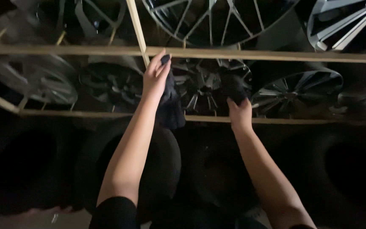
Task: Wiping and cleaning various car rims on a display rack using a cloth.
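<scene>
My left hand (pixel 155 76) reaches up to a dark alloy wheel rim (pixel 206 85) on the middle shelf of a rack and grips a dark cloth (pixel 170 108) that hangs down beside the rim's left edge. On the rim's lower right side, my right hand (pixel 239 112) holds another dark wad of cloth (pixel 234 87) pressed against the spokes. Both forearms stretch up from the bottom of the view.
A pale wooden rack (pixel 276 55) holds several rims: a grey rim (pixel 34 78) at left, a black rim (pixel 111 82) beside it, a spoked rim (pixel 297 91) at right, more above. Dark tyres (pixel 157 165) stand below the lower shelf bar (pixel 301 121).
</scene>
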